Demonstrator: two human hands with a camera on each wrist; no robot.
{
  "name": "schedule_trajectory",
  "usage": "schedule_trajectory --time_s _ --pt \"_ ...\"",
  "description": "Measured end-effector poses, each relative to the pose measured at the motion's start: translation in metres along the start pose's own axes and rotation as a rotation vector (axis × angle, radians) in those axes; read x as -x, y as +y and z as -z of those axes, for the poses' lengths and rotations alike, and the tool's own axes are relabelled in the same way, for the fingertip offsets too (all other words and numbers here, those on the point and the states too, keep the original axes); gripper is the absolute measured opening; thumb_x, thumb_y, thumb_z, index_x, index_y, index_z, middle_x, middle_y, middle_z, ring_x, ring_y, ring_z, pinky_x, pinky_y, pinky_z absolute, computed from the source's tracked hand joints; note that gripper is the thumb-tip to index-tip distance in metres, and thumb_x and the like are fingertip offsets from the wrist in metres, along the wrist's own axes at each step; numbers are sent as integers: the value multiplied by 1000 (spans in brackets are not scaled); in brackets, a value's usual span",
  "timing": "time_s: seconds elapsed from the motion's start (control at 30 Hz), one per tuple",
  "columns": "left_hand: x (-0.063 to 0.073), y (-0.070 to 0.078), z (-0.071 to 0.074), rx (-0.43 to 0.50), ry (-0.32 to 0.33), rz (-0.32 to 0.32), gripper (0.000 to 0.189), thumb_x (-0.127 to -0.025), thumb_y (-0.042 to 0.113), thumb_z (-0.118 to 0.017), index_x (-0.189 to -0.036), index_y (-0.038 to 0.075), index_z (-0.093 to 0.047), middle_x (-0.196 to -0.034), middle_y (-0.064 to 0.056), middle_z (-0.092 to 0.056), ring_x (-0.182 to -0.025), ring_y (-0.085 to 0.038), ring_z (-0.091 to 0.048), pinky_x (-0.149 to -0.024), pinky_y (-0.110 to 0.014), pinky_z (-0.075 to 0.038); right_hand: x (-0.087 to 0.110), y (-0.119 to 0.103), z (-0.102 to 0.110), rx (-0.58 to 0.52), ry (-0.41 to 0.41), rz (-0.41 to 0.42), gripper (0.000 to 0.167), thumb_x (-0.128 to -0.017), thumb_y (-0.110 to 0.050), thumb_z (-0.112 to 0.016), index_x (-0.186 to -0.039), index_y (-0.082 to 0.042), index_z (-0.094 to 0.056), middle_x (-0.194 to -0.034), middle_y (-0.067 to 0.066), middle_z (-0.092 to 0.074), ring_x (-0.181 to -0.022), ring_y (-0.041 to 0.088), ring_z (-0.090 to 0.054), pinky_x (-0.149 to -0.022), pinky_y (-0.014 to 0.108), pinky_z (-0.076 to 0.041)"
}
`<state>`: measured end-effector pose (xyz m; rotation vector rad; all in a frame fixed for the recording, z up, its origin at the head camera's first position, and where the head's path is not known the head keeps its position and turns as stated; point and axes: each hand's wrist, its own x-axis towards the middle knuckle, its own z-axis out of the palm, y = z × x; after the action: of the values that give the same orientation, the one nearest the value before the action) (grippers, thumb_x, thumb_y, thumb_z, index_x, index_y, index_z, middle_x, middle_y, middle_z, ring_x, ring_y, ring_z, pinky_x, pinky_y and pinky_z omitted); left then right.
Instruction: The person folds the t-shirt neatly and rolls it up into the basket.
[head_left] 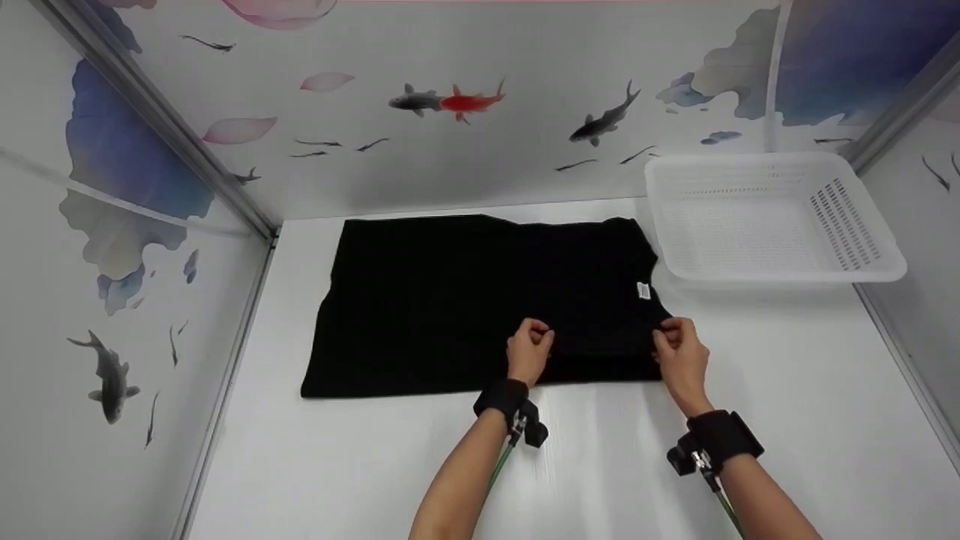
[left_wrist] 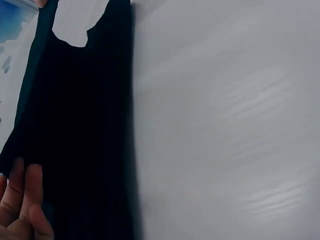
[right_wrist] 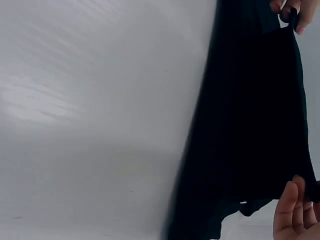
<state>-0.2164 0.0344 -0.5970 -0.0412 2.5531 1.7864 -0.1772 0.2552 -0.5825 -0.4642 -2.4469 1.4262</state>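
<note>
A black shirt (head_left: 420,300) lies spread flat on the white table, a small white label (head_left: 643,291) showing near its right end. My left hand (head_left: 529,351) pinches the cloth at the shirt's near side, around its middle. Farther right, my right hand (head_left: 682,360) pinches the near right corner, below the label. Between the two hands a stretch of cloth is raised, its edge pulled fairly straight in the right wrist view. The left wrist view shows a curved cut-out in the black cloth (left_wrist: 85,100) close to the right hand.
A white plastic basket (head_left: 772,225) with slotted sides stands at the back right, just beyond the shirt. Panels printed with fish and petals (head_left: 472,102) close off the back and both sides. The white table (head_left: 600,465) extends in front of the shirt.
</note>
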Motion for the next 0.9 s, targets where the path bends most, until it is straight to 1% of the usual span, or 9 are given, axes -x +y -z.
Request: schedule_trajectory --time_s 0.1,0.2,0.33,0.47,0.57,0.67,0.77,0.83,0.9 --pt "-17 4 3 63 -28 12 9 -94 6 -63 -92 -1 -67 -74 -4 -65 -63 -12 -64 -61 -22 -51 -19 -7 -4 -55 -19 -40 14 -97 -3 -57 -105 8 -60 -84 15 -62 -57 -4 -55 -56 11 -48" --pt "-32 4 4 77 -27 27 14 -94 8 -62 -95 -3 -70 -79 -8 -68 -67 -15 -66 -65 -23 -52 -35 -12 -9 -95 -39 -79 18 -98 -7 -57 -104 9 -62 -86 14 -63 -57 -7 -55 -59 11 -49" --pt "-44 0 2 100 -12 94 17 -95 10 -62 -98 -4 -71 -84 -11 -70 -70 -20 -68 -69 -25 -53 -52 -14 -16 -162 -103 -136 27 -99 -11 -56 -114 11 -61 -97 15 -65 -63 -6 -57 -66 12 -50" --pt "-49 -3 -2 145 -9 148 18 -95 11 -61 -99 -5 -70 -85 -12 -71 -74 -23 -69 -69 -27 -54 -61 -14 -21 -180 -183 -194 38 -100 -14 -54 -129 11 -53 -108 14 -61 -78 3 -61 -74 13 -50" --pt "-51 -1 -5 181 -17 170 23 -98 13 -59 -107 -5 -69 -90 -13 -71 -79 -23 -70 -69 -26 -54 -65 -14 -23 -161 -248 -213 45 -101 -14 -51 -139 9 -45 -120 20 -56 -96 19 -63 -81 16 -48" --pt "-52 6 -5 206 -42 190 33 -101 16 -54 -126 -4 -61 -105 -16 -69 -91 -26 -68 -75 -28 -54 -69 -16 -26 -156 -325 -206 51 -102 -13 -47 -147 7 -33 -136 26 -46 -115 31 -55 -92 23 -47" --pt "-51 12 -2 215 -93 202 45 -103 17 -49 -143 -3 -44 -124 -21 -61 -105 -30 -63 -84 -33 -53 -72 -17 -30 -163 -397 -192 55 -103 -10 -44 -151 6 -23 -147 28 -35 -127 36 -45 -102 34 -41" --pt "-51 14 -1 195 -124 204 49 -103 17 -47 -147 -2 -38 -132 -22 -56 -113 -32 -59 -90 -36 -51 -73 -17 -33 -141 -436 -174 56 -103 -9 -43 -152 7 -21 -149 29 -32 -131 39 -41 -106 40 -39" --pt "-51 13 1 166 -144 192 49 -103 17 -47 -147 -3 -38 -135 -23 -54 -117 -32 -57 -93 -37 -50 -73 -15 -35 -87 -465 -149 55 -102 -7 -43 -151 8 -22 -149 31 -31 -133 42 -38 -107 45 -37"
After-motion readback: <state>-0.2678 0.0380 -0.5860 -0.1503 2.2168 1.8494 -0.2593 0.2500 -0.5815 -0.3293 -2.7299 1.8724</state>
